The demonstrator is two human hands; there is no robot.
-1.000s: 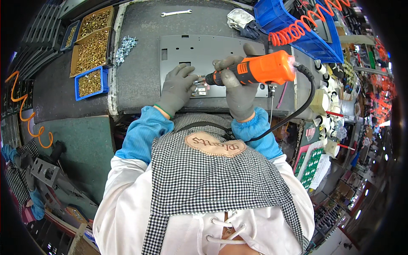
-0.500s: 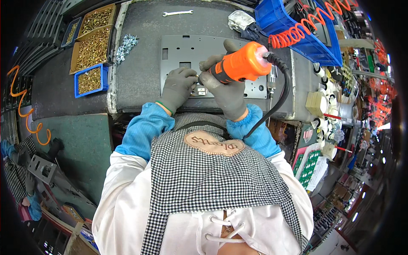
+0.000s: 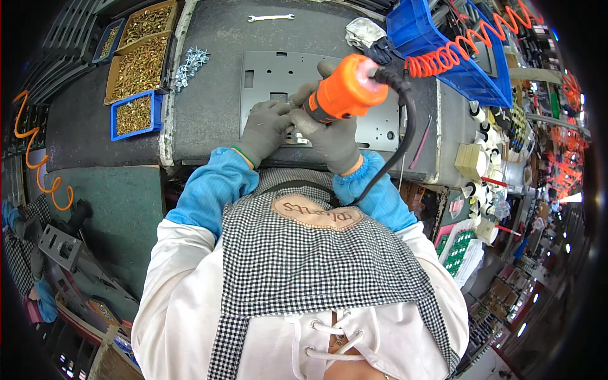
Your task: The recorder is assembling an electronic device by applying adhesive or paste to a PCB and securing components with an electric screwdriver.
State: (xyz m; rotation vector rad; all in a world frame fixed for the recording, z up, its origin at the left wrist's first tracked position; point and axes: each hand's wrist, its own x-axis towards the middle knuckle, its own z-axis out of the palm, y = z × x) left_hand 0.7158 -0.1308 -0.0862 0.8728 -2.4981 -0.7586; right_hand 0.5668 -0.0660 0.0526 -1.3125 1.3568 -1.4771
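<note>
A flat grey metal panel [image 3: 316, 71] with holes and slots lies on the dark bench before me. My right hand [image 3: 335, 140], in a grey glove, is wrapped round an orange and black electric screwdriver [image 3: 349, 88], held at a slant over the panel's near side. Its tip is hidden by my fingers. My left hand [image 3: 265, 132], gloved too, rests on the panel, fingertips pressed together beside the tool's front end; what they pinch is hidden. Just right of those fingertips, a small pale metal piece [image 3: 301, 137] shows at the panel's near edge.
To the left stand trays of brass-coloured fasteners [image 3: 132, 118], with silvery screws [image 3: 191, 66] piled nearby. A wrench [image 3: 270, 18] and a cloth [image 3: 365, 33] lie at the back. A blue crate [image 3: 443, 57] and red coiled hose [image 3: 437, 63] are right. The screwdriver's black cable [image 3: 408, 126] loops beside my right arm.
The screwdriver and my right hand have shifted slightly left, and the tool's back end has swung left. A thin pink rod now shows right of the panel. My left hand stays nearly in place.
</note>
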